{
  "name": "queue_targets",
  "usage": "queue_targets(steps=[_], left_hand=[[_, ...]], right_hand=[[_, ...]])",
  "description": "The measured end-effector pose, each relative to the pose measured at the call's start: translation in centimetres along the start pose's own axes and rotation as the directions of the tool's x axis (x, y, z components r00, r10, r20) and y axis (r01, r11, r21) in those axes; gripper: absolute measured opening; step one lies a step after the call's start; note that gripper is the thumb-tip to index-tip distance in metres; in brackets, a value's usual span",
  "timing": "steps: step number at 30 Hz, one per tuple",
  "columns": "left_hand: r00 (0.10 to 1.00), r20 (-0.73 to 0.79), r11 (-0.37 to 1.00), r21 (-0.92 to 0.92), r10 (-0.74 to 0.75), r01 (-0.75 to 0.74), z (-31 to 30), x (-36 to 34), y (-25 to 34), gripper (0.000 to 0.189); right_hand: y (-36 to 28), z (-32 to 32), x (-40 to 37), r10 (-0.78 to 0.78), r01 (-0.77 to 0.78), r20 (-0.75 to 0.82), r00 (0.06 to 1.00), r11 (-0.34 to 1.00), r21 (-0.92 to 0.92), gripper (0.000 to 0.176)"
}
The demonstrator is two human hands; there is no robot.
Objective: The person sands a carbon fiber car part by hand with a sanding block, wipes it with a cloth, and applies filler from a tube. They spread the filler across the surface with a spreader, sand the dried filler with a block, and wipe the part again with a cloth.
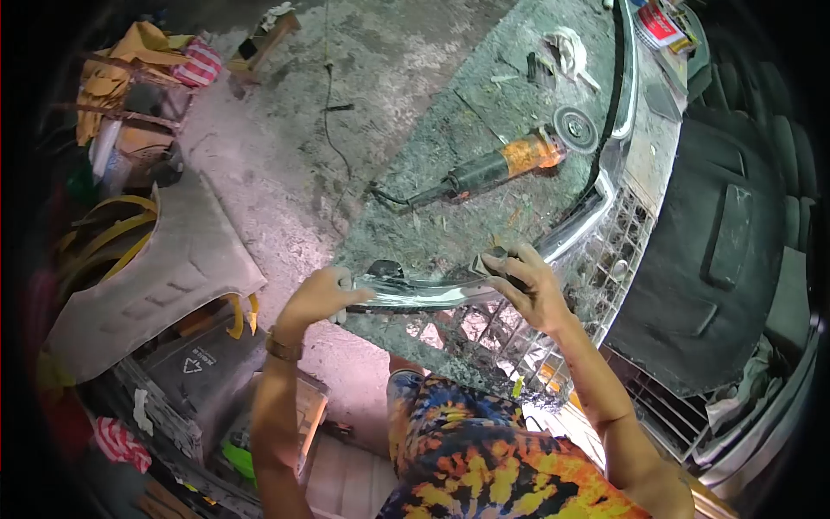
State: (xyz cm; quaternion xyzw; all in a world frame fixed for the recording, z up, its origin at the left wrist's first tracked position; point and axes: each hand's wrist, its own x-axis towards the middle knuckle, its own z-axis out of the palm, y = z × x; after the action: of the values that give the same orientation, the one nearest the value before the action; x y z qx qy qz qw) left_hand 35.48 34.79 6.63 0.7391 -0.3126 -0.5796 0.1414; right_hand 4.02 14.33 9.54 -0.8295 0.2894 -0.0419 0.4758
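Observation:
A long curved strip (441, 296), shiny grey-white with dark edges, lies across the near side of the worktop and bends up along its right side. My left hand (318, 298) is closed around the strip's left end, thumb on top. Over the strip, farther right, my right hand (533, 287) pinches a small dark pad (481, 265) that looks like folded sandpaper; the fingers hide part of it. Beside my left hand, a small black piece (386, 269) rests against the strip's far edge. Beyond the strip lies an orange and black angle grinder (501, 164) with a round disc.
The dusty worktop (415, 233) has a metal grating (618, 251) on its right. A white cloth (568, 54) and a tin (661, 28) sit farther back. A black panel (726, 251) stands right; a grey panel (160, 281) stands left. The grinder's cord (333, 147) crosses the floor.

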Motion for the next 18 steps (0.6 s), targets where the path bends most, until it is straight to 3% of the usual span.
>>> queue_targets(steps=[1,2,4,6,7,8,9,10,12,14,16,18], left_hand=[[0.995,0.1,0.997,-0.075,0.012,-0.004,-0.7,0.4,-0.2,0.036],[0.993,0.118,0.997,-0.08,0.016,-0.006,-0.9,0.4,-0.5,0.036],[0.988,0.136,0.957,-0.289,0.075,-0.033,-1.1,-0.2,-0.8,0.03],[0.992,0.124,0.963,-0.268,0.031,0.004,-0.6,-1.3,-0.5,0.021],[0.931,-0.202,0.945,0.181,0.305,-0.271,0.5,-1.7,0.1,0.016],[0.69,-0.34,0.696,0.637,0.639,-0.331,1.6,-2.2,0.4,0.012],[0.784,-0.249,0.703,0.643,0.569,-0.306,2.7,-3.1,0.1,0.028],[0.785,-0.244,0.705,0.637,0.569,-0.313,3.8,-3.2,0.0,0.028],[0.64,-0.257,0.642,0.592,0.724,-0.488,5.6,-3.0,0.0,0.03],[0.628,-0.193,0.572,0.664,0.754,-0.482,6.8,-2.4,0.9,0.035],[0.68,-0.029,0.574,0.562,0.733,-0.595,7.8,-1.2,1.9,0.039],[0.692,-0.017,0.58,0.56,0.722,-0.592,7.6,-1.1,1.6,0.038]], right_hand=[[0.3,0.1,-0.2,-0.019,0.019,-0.012,1.0,1.0,-0.02,0.036],[0.5,0.0,-0.4,-0.04,0.039,-0.024,0.999,0.998,-0.041,0.037],[0.7,-0.3,-0.8,-0.055,0.052,-0.026,0.998,0.996,-0.073,0.039],[1.2,-0.3,-1.1,0.009,-0.009,0.007,1.0,0.996,-0.089,0.041],[1.3,-0.2,-1.1,0.022,-0.021,0.003,1.0,0.996,-0.089,0.041],[1.4,0.0,-1.3,0.023,-0.023,-0.006,1.0,0.996,-0.091,0.041],[1.5,0.0,-1.4,0.02,-0.022,-0.014,1.0,0.995,-0.097,0.041],[1.6,0.1,-1.3,0.03,-0.031,-0.012,0.999,0.994,-0.101,0.041],[1.6,0.5,-1.0,-0.005,0.002,-0.051,0.999,0.998,-0.06,0.041],[1.6,0.6,-0.5,-0.003,0.001,-0.037,0.999,0.999,-0.042,0.04],[1.2,0.8,0.0,-0.011,0.01,-0.03,0.999,1.0,-0.004,0.04],[0.6,1.6,0.2,-0.011,0.011,-0.016,1.0,1.0,0.016,0.039]])
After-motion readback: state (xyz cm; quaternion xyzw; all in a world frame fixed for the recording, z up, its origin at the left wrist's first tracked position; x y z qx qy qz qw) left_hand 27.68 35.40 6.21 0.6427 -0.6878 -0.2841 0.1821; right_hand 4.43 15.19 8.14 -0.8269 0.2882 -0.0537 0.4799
